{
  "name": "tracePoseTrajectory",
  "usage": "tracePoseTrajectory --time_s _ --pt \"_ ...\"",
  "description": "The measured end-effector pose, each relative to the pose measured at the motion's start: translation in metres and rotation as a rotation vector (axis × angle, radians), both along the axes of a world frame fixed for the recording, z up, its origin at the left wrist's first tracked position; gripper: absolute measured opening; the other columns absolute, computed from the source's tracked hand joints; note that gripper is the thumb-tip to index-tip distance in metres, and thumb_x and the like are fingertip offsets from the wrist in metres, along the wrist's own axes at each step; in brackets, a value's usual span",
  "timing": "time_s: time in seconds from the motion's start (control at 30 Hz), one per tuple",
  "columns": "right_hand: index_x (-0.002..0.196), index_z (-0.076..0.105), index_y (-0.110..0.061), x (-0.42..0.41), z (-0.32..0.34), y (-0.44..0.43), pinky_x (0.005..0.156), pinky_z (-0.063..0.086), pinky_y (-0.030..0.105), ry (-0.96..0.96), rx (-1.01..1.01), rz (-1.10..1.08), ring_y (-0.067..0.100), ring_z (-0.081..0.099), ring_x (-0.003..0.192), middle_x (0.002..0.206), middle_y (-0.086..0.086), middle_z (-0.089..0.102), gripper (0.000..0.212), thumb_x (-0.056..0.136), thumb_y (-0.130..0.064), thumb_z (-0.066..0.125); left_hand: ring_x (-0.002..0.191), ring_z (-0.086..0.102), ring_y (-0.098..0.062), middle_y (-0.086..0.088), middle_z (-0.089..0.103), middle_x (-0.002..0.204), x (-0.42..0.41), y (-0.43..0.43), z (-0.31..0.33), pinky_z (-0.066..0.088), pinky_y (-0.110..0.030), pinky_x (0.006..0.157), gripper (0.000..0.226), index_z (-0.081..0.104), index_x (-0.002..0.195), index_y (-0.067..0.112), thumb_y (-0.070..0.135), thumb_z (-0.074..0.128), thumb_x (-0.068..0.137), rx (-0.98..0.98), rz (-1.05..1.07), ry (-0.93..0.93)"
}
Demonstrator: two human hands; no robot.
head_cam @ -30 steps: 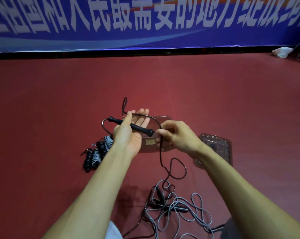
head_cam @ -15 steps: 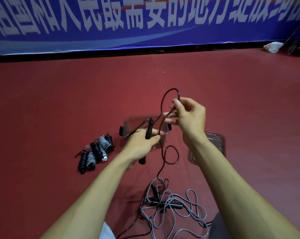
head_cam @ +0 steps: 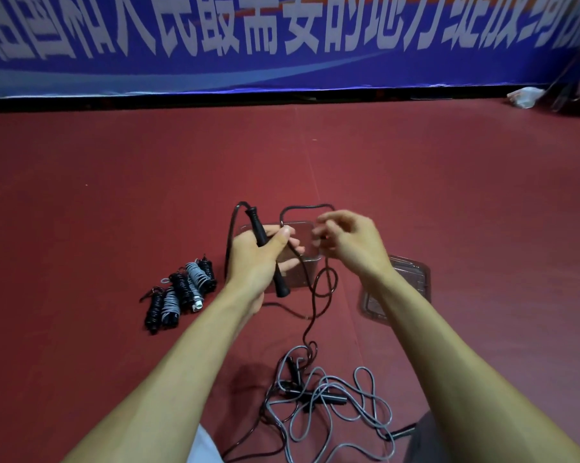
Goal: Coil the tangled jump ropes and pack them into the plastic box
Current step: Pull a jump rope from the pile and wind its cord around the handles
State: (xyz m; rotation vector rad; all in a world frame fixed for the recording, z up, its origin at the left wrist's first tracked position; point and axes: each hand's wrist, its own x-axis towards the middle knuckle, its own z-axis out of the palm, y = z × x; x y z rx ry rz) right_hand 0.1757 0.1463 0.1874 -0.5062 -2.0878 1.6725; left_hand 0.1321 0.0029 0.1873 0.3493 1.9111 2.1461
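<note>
My left hand [head_cam: 258,259] grips the black handle [head_cam: 261,233] of a dark jump rope, held nearly upright over the clear plastic box [head_cam: 307,274]. My right hand [head_cam: 345,243], blurred, pinches the rope's cord [head_cam: 307,208], which loops between both hands and trails down to the floor. A tangle of grey and dark ropes [head_cam: 325,396] lies on the red floor near me. Several coiled ropes [head_cam: 181,292] sit in a row left of the box.
The box's clear lid [head_cam: 412,279] lies on the floor to the right of the box. A blue banner with white characters [head_cam: 281,41] runs along the far wall. A crumpled white bag [head_cam: 527,95] lies at the back right.
My left hand rose and tilted the handle more upright. My right hand dropped from above the box and carried the cord loop down toward the handle.
</note>
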Motion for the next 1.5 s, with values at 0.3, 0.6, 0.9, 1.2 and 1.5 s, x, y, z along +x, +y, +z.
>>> tracePoseTrajectory --time_s 0.3,0.6,0.9,1.2,1.5 --pt "0.080 0.063 -0.014 0.009 -0.005 -0.022 0.066 0.041 0.025 -0.313 0.795 0.437 0.016 0.056 0.071 0.074 -0.002 0.064 0.011 0.091 -0.015 0.062 0.077 0.073 -0.025 -0.013 0.068 0.086 -0.014 -0.019 0.019 0.061 -0.035 0.070 0.012 0.062 0.094 -0.001 0.011 0.057 0.097 0.516 0.143 -0.356" --pt "0.085 0.067 -0.020 0.003 -0.008 -0.039 0.059 0.040 0.015 -0.242 0.683 0.478 -0.006 0.055 0.060 0.077 -0.007 0.065 0.011 0.093 -0.018 0.060 0.074 0.074 -0.022 -0.009 0.070 0.072 -0.017 -0.033 0.026 0.061 -0.032 0.066 0.015 0.061 0.089 0.001 0.014 0.056 0.097 0.810 0.126 -0.510" --pt "0.092 0.072 -0.016 0.010 -0.004 -0.026 0.077 0.044 0.019 -0.233 0.685 0.518 0.009 0.058 0.084 0.089 -0.008 0.065 0.011 0.091 -0.011 0.063 0.081 0.071 -0.025 -0.013 0.066 0.087 -0.027 -0.034 0.017 0.060 -0.038 0.076 0.008 0.059 0.092 0.003 0.009 0.057 0.097 0.822 0.302 -0.479" --pt "0.077 0.054 -0.023 0.009 -0.002 -0.016 0.071 0.049 0.043 -0.081 0.721 0.122 0.024 0.057 0.072 0.070 -0.004 0.061 0.016 0.093 -0.019 0.058 0.089 0.070 -0.027 -0.015 0.066 0.091 -0.025 -0.028 0.005 0.058 -0.041 0.087 0.007 0.056 0.097 0.003 0.010 0.057 0.097 0.594 0.396 -0.411" --pt "0.092 0.069 -0.012 0.007 0.023 -0.019 0.058 0.058 0.032 0.199 -0.054 -0.118 0.018 0.073 0.066 0.072 0.004 0.069 0.020 0.096 -0.001 0.053 0.088 0.069 -0.020 -0.011 0.068 0.098 -0.009 -0.008 -0.008 0.058 -0.034 0.077 0.013 0.061 0.101 0.011 0.013 0.048 0.102 0.069 0.101 -0.221"
